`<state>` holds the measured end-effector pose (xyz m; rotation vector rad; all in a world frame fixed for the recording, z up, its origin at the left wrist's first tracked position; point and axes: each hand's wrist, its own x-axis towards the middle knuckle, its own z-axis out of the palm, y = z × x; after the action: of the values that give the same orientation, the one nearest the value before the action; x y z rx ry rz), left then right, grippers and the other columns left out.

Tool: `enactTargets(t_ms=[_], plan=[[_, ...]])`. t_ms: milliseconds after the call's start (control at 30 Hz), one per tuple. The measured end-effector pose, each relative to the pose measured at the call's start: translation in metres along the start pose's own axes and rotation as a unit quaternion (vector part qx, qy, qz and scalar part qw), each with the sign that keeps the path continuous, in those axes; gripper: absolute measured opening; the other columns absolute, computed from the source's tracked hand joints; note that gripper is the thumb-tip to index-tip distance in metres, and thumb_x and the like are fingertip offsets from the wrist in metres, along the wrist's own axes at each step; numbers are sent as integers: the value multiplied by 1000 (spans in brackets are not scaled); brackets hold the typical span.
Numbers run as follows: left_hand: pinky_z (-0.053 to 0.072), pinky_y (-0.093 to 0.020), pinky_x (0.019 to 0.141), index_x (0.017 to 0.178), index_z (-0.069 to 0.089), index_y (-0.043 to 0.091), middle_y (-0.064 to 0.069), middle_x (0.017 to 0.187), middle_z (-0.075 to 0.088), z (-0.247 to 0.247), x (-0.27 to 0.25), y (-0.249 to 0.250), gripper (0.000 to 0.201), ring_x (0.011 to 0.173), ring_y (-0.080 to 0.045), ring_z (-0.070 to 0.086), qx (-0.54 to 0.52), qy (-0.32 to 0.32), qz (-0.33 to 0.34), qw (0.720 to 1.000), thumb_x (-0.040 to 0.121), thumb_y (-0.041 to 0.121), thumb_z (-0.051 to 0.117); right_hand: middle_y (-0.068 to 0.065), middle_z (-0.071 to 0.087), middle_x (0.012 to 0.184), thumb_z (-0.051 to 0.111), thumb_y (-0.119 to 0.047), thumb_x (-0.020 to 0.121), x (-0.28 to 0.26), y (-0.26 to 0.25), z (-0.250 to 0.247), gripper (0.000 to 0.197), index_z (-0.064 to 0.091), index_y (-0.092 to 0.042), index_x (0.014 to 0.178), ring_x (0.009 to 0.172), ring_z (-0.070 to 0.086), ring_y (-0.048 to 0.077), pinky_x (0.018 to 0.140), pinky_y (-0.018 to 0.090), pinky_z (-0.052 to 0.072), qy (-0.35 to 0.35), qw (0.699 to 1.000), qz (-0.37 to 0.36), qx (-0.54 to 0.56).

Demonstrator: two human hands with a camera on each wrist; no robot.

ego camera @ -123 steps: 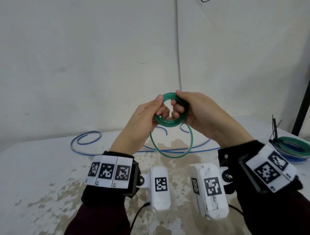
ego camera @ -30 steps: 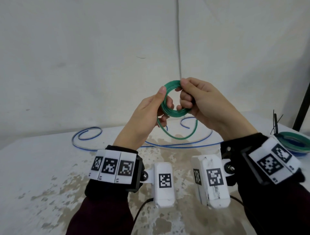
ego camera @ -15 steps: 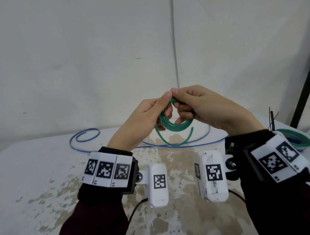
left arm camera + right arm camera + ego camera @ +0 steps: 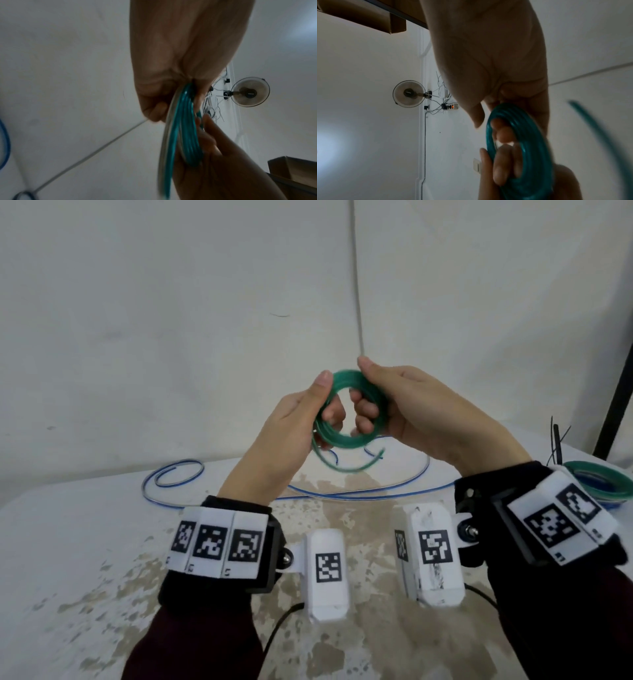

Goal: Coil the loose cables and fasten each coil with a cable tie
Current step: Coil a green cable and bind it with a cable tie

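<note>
Left hand [image 4: 291, 422]: I am pinching the small green plastic cable coil [image 4: 349, 409] at nine o'clock.
Right hand [image 4: 418, 412]: I am gripping its three o'clock side.
Loose end [image 4: 373, 460]: hanging below.

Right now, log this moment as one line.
left hand: holds green cable coil | right hand: holds coil | tail: loose | tie: none on | blue cable: uncoiled on table

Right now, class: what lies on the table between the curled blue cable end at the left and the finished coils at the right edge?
Head view: the loose blue cable on stained table.
</note>
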<state>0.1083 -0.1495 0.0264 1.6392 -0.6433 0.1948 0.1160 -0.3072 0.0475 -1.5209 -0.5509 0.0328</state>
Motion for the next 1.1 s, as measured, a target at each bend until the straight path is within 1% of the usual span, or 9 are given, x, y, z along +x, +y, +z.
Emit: enactTargets(t_ms=[167,267,400,467,567,667,833,1000,1100], plan=[[30,-35,67,66,47,13,4,61,39,-11,-5,4,46,63,-17,35,29,-52,-26,998,101,39,34,0,41,57,47,-29,92,-7,1,-2,33,67,-4,85,51,46,13,69,25,51,-120,991,-4,-63],[30,-32,63,58,44,18,3,60,39,-7,-4,5,47,61,-17,35,11,-20,-27,999,99,41,36,-1,40,55,42,-21,98,-5,2,2,29,60,-2,85,47,43,10,74,27,52,-84,993,-34,-69],[34,-23,56,65,46,14,3,61,43,-3,-2,4,45,59,-14,40,-51,-11,-29,998,100,39,34,-4,35,52,39,-21,101,2,5,7,28,51,-7,80,44,37,8,76,32,49,-4,999,-49,-16],[36,-21,55,68,47,14,6,62,48,-4,-2,3,45,64,-13,43,-69,-11,-27,997,102,36,30,-5,35,51,38,-21,102,5,6,9,29,51,-7,79,44,36,8,68,24,51,15,998,-39,51],[36,-22,56,65,41,17,5,63,46,-7,-1,2,45,68,-16,46,-79,-15,-25,996,103,36,26,-4,40,51,38,-21,102,5,5,11,30,52,-6,79,47,42,10,58,20,49,12,993,-1,118],[32,-23,58,64,36,18,3,65,38,-15,-4,6,43,64,-15,37,-28,-33,-26,999,102,36,27,0,46,55,42,-26,100,2,1,10,31,56,-7,80,51,49,14,59,23,50,-6,997,34,72],[29,-31,64,83,47,6,3,63,36,-17,-6,8,37,64,-16,33,12,-43,-34,998,101,35,34,-4,30,52,39,-30,101,1,2,17,37,53,-6,77,45,35,10,59,24,50,-33,998,21,45],[39,-23,63,62,42,14,0,62,41,-5,-1,3,48,61,-14,45,-97,-2,-30,995,100,42,30,-6,26,50,36,-29,102,5,4,22,36,50,-5,80,43,31,8,58,22,48,24,991,-1,131],[37,-26,65,62,44,18,3,64,47,-7,1,-1,49,66,-15,50,-118,-1,-19,993,101,41,26,-4,32,50,36,-29,102,8,6,22,36,50,-5,80,44,37,10,58,23,48,50,977,15,209]])
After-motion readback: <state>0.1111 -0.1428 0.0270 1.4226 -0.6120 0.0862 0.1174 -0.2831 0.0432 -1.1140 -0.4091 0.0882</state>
